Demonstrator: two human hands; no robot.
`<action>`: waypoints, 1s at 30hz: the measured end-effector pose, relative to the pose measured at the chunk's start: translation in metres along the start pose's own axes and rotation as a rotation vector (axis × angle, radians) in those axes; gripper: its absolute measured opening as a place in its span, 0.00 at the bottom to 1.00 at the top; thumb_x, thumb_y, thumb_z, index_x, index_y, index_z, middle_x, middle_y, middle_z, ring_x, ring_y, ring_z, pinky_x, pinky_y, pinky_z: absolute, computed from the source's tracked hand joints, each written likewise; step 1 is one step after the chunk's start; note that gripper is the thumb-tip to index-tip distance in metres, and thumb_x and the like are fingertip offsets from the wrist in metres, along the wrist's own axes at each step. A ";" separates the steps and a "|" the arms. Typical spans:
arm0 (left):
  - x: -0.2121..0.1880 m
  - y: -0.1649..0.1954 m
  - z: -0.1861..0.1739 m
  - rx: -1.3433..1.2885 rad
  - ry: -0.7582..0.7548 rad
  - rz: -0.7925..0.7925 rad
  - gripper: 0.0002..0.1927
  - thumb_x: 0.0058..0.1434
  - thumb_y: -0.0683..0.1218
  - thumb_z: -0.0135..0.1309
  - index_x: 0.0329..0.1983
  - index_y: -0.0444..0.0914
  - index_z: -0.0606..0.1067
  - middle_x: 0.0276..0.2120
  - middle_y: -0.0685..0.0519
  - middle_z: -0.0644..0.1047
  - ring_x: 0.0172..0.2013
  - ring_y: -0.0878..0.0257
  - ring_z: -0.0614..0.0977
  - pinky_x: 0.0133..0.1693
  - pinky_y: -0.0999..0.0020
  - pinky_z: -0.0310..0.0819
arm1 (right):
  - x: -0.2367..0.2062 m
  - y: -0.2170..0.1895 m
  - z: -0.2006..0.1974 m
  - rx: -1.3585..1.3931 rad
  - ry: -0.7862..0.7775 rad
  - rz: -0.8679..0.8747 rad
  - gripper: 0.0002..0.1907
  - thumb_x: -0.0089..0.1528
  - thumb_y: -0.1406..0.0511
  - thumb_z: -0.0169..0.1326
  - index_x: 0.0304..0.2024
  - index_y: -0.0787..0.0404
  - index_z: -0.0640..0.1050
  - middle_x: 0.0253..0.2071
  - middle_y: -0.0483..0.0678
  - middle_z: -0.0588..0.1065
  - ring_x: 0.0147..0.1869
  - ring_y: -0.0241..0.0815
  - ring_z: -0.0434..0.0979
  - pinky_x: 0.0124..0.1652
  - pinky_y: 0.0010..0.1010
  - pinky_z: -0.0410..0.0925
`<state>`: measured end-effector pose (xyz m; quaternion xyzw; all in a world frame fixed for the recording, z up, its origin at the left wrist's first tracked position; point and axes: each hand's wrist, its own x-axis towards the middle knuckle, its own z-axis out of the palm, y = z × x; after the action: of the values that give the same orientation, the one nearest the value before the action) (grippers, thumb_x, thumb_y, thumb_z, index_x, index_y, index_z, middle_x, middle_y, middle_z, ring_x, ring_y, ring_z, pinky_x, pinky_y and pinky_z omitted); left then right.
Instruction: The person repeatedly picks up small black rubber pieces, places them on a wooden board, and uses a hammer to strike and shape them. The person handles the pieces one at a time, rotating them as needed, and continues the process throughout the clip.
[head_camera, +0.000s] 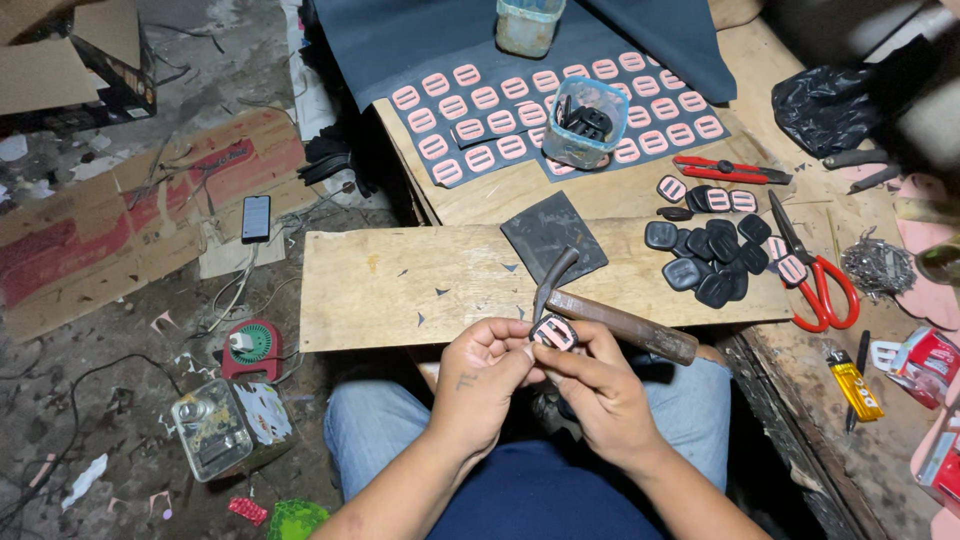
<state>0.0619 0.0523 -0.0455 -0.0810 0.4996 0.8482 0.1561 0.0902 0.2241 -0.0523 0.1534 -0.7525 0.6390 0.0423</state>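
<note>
Head camera, looking down: a seated person is pinching a small buckle piece (554, 332), black with a pink inner frame, between both hands just off the near edge of the plank (400, 290) that is lying across the bench (620, 195). The left hand (483, 375) is curling its fingers (497, 335) closed against the piece's left side; the right hand (598, 385) is closing thumb and forefinger on its right edge, so both hands are sharing the hold. A hammer (610, 318) is resting on the plank's near edge, touching or just behind the hands (which one, the view is not showing clearly).

The piece is looking light, stiff and small, probably slick moulded plastic, so it seems best gripped by its outer rim, not the thin crossbars.

Toward the bench's far edge, rows of pink frames (560, 105) are lying on dark sheet around a blue tub (588, 122). At the right side, a heap of black pieces (710, 262) is sitting beside red scissors (815, 275).
</note>
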 end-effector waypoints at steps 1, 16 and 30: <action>0.000 0.000 0.001 0.007 -0.001 -0.007 0.10 0.63 0.35 0.52 0.47 0.29 0.73 0.39 0.47 0.81 0.36 0.65 0.83 0.39 0.73 0.80 | 0.000 0.001 0.000 -0.023 -0.002 -0.034 0.16 0.63 0.75 0.54 0.54 0.65 0.81 0.57 0.51 0.72 0.60 0.46 0.74 0.59 0.31 0.67; 0.034 -0.003 -0.016 0.233 0.085 0.258 0.12 0.65 0.37 0.50 0.51 0.29 0.74 0.37 0.53 0.79 0.34 0.70 0.81 0.35 0.77 0.76 | 0.034 -0.002 -0.031 -0.859 0.055 -0.145 0.21 0.52 0.67 0.62 0.49 0.60 0.80 0.51 0.55 0.74 0.56 0.56 0.73 0.54 0.44 0.65; 0.029 0.012 -0.009 1.178 0.200 0.513 0.13 0.54 0.43 0.56 0.42 0.36 0.77 0.39 0.45 0.78 0.41 0.47 0.79 0.44 0.55 0.73 | 0.021 -0.009 -0.062 -0.624 0.046 0.142 0.20 0.62 0.63 0.57 0.56 0.62 0.74 0.42 0.53 0.76 0.45 0.54 0.79 0.43 0.38 0.70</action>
<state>0.0305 0.0438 -0.0483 0.0615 0.8966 0.4311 -0.0803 0.0642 0.2791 -0.0274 0.0657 -0.9199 0.3820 0.0594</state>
